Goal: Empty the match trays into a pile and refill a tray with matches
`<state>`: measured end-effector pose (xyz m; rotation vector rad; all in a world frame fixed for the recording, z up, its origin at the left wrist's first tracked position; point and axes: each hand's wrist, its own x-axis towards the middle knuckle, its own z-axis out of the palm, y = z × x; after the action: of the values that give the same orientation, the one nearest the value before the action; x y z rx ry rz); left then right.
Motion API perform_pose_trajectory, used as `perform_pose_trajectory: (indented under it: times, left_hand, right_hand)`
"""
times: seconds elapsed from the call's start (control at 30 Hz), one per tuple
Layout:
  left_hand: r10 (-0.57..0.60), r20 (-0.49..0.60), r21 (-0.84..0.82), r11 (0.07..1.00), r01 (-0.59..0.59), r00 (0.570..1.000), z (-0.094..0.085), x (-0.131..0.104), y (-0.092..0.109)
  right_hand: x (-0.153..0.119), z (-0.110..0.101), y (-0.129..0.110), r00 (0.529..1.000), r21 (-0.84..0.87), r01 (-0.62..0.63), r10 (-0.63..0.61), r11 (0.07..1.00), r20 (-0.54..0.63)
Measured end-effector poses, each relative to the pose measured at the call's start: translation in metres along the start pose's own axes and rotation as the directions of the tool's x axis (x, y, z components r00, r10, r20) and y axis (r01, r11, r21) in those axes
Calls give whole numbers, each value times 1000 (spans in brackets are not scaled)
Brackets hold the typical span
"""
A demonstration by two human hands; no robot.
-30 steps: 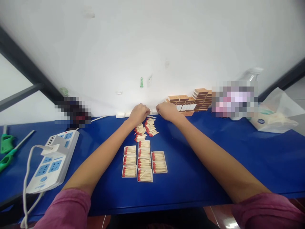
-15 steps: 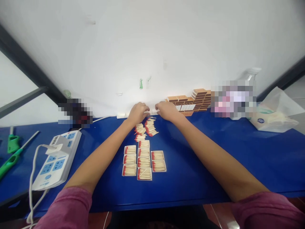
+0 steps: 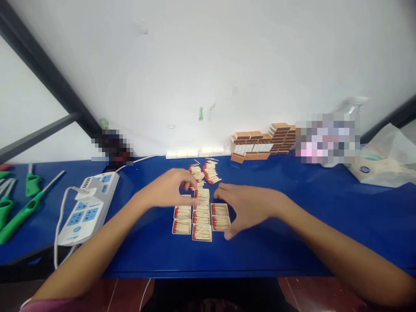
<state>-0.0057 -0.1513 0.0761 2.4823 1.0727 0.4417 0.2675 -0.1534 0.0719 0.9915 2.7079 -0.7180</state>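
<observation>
In the head view, several white trays of red-tipped matches (image 3: 202, 232) lie in three columns on the blue table (image 3: 146, 242). My left hand (image 3: 172, 187), fingers curved and apart, hovers over the upper trays of the left and middle columns and hides part of them. Over the right column's side, my right hand (image 3: 245, 206) is spread with its thumb near the lower right tray (image 3: 221, 223). Neither hand holds anything. Loose matches (image 3: 212, 172) lie in piles behind the trays. Small white boxes (image 3: 187, 154) form a row along the wall.
Brown-sided matchboxes (image 3: 282, 138) are stacked against the wall, right of centre. A white power strip (image 3: 87, 212) with cables is at left, beside green lighters (image 3: 24, 214). A tissue pack (image 3: 373, 167) lies at far right.
Both my hands have come back from the white boxes by the wall to above the match trays, and their fingers are spread wider. The view has shifted a little.
</observation>
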Motion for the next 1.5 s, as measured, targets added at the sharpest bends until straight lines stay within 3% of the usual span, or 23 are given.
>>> perform_pose_trajectory:
  times: [0.13,0.27,0.43,0.5,0.53,0.6,0.67,0.83,1.0,1.1,1.3,1.5]
  left_hand:
    - [-32,31,1,999,32,999,17,-18,20]
    - [-37,-58,-50,998,34,998,16,-12,20]
    - [-93,-182,-175,983,60,979,7,8,3]
    - [-139,-173,-253,963,93,975,5,21,-7]
    - [-171,-156,-313,943,116,973,5,28,-12]
    - [-219,11,-464,863,198,976,5,43,-22]
    - [-241,87,-598,764,244,967,6,56,-33]
    - [-390,21,-813,529,243,920,13,69,-61]
    - [-424,39,-852,460,252,905,23,69,-83]
    - [-422,55,-864,434,255,905,24,70,-89]
    - [-409,64,-872,421,250,910,24,68,-92]
    - [-403,82,-842,461,280,911,27,66,-98]
  right_hand:
    - [-6,30,-13,991,-104,-39,25,994,-131]
    - [0,31,-11,987,-168,-38,10,985,-162]
    - [1,2,-2,978,-139,-50,20,989,-208]
    - [8,-16,4,959,-125,-80,42,989,-282]
    - [15,-25,7,946,-124,-94,50,988,-319]
    - [34,-41,14,912,-122,-125,65,985,-404]
    - [55,-52,22,897,-114,-140,77,984,-436]
    - [95,-56,45,867,63,-45,70,997,-493]
    - [109,-47,65,927,434,75,97,898,-361]
    - [116,-41,74,928,619,120,134,777,-348]
    - [130,-28,80,923,799,126,225,588,-311]
    - [134,-24,83,918,806,147,223,574,-327]
